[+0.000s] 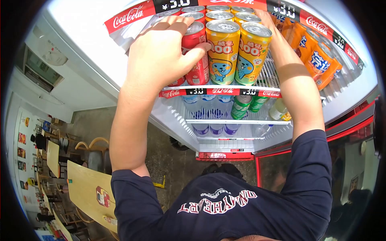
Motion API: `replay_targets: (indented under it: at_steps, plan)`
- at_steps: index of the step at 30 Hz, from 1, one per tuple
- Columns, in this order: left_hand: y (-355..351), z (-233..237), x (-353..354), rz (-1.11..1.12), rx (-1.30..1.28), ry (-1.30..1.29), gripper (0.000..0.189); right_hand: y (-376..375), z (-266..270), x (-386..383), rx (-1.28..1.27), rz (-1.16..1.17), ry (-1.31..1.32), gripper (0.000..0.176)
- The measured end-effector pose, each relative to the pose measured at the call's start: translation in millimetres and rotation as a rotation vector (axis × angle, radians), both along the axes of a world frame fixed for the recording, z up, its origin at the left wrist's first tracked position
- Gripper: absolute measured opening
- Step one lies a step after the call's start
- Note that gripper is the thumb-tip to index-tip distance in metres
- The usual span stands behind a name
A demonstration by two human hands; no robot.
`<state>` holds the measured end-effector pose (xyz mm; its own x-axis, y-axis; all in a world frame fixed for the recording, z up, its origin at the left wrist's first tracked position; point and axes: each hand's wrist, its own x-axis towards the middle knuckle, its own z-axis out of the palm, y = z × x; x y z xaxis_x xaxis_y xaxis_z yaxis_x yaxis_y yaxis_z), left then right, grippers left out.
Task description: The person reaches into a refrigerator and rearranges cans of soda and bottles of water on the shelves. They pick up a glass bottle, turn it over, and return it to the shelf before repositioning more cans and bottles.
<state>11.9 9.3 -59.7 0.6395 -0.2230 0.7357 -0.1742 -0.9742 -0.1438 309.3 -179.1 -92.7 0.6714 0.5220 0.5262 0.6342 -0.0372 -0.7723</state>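
Observation:
My left hand point(163, 52) lies against the red cans point(196, 60) at the left of the upper fridge shelf. Its fingers stretch over the can tops, and the thumb reaches across the front of the nearest can. Right of them stand rows of yellow Qoo cans point(222, 52), upright and close together. My right hand point(265, 20) reaches deep along the right side of the yellow cans. Its fingers are hidden behind the cans and the upper price strip, so what they touch cannot be seen.
Orange cans point(321, 60) stand at the right of the shelf. Below, green cans point(241, 106) and bottles point(217, 116) fill lower racks. A price strip point(221, 92) edges the shelf. The red-framed fridge door point(258, 172) is open at right. Wooden tables point(86, 180) and chairs stand at left.

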Motion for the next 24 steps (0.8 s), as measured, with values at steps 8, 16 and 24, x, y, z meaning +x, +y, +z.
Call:
replay_targets:
  at_steps: [8,16,24]
  plan:
    - [3.7,-0.2,0.5,-0.104,0.033,-0.132,0.053,-1.9,-3.5,-8.6,-0.068,-0.01,-0.062,0.059]
    - [-3.1,5.3,-5.4,0.002,-0.01,-0.038,0.061,0.2,-7.3,-21.1,-0.136,-0.011,-0.133,0.059]
    - [3.1,-3.6,0.1,-0.066,0.028,-0.057,0.053,-1.6,0.1,-23.9,-0.145,-0.02,-0.161,0.06]
